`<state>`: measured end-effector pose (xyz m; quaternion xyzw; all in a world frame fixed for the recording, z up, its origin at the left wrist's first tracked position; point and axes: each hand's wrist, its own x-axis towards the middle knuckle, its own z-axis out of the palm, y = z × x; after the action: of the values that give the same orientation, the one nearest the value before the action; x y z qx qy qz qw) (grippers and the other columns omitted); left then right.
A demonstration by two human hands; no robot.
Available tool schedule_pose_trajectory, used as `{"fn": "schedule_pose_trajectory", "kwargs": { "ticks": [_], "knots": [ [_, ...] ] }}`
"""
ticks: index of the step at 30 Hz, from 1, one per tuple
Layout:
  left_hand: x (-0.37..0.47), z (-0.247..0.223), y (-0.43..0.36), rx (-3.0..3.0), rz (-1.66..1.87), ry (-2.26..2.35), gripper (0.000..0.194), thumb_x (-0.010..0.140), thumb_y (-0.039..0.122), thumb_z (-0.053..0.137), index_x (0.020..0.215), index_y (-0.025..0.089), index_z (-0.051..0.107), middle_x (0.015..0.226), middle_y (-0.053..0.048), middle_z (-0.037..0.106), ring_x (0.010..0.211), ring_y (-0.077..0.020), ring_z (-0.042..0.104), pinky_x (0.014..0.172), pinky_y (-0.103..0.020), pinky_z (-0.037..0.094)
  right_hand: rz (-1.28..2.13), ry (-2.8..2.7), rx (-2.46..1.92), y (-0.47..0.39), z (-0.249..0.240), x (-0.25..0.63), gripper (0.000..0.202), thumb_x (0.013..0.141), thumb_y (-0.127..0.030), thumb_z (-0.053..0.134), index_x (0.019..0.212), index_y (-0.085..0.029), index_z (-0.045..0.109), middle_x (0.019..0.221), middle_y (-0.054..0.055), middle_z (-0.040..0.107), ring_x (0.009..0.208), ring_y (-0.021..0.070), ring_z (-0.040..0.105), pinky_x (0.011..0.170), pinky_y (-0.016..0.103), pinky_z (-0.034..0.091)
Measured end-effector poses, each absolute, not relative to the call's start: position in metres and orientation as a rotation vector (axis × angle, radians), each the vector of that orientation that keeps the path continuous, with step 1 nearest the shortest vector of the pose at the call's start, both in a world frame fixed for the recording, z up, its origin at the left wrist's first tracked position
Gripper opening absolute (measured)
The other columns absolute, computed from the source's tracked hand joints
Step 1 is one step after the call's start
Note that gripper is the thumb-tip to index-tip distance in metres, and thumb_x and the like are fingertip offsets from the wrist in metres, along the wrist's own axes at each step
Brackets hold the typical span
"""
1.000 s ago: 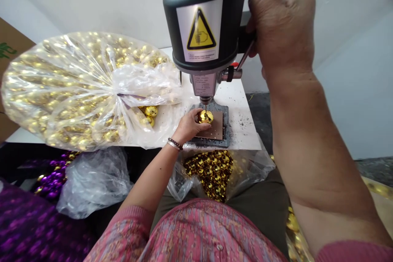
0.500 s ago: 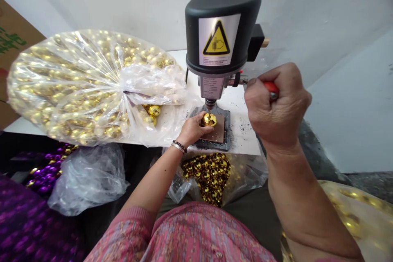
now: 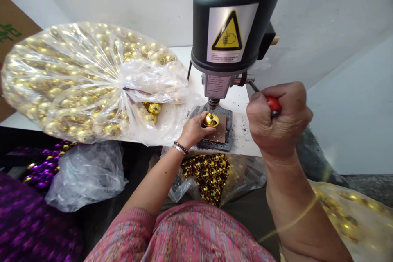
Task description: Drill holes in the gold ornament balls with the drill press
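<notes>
My left hand (image 3: 196, 129) grips a shiny gold ball (image 3: 211, 121) between thumb and fingers. The ball sits on a brown square pad (image 3: 219, 136) on the grey base (image 3: 229, 127) of a drill press (image 3: 225, 28). Directly above it is the chuck (image 3: 213, 102), its thin bit reaching down to the ball's top; how deep the tip sits cannot be made out. My right hand (image 3: 278, 120) is closed around the red knob (image 3: 274, 105) of the press's feed lever (image 3: 253, 86).
A large clear bag of gold balls (image 3: 61, 86) lies on the white table (image 3: 242, 110), with loose gold balls (image 3: 154, 108) beside its neck. Below the table edge hangs an open bag of gold pieces (image 3: 211, 176). Purple balls (image 3: 46, 172) and crumpled plastic (image 3: 89, 176) are at left.
My right hand has pulled the lever knob downward. My left hand still holds the ball under the bit. The view has shifted slightly, and the press head appears larger.
</notes>
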<state>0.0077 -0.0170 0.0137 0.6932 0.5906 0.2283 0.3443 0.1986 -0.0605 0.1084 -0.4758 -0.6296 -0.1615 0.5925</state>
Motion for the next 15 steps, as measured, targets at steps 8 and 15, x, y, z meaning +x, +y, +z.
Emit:
{"fn": "schedule_pose_trajectory", "kwargs": {
  "ticks": [8,15],
  "knots": [
    [0.006,0.006,-0.017,1.798,0.639,1.509,0.079,0.082,0.024,0.093,0.157,0.019,0.070,0.142,-0.011,0.081,0.126,-0.0317,0.077,0.112,-0.042,0.060,-0.528,-1.478,-0.985,-0.061,0.097,0.196,0.008,0.098,-0.023,0.059,0.091,-0.025,0.058,0.075,-0.004,0.058,0.066,0.0089,0.050,0.062,0.026,0.039],
    [0.006,0.007,-0.017,1.774,0.642,1.488,0.078,0.082,0.026,0.094,0.157,0.022,0.070,0.136,-0.008,0.083,0.121,-0.0300,0.078,0.110,-0.038,0.061,-0.631,-1.462,-0.964,-0.055,0.078,0.199,0.004,0.098,-0.021,0.056,0.096,-0.025,0.057,0.077,-0.004,0.058,0.068,0.0095,0.052,0.066,0.024,0.045]
  ]
}}
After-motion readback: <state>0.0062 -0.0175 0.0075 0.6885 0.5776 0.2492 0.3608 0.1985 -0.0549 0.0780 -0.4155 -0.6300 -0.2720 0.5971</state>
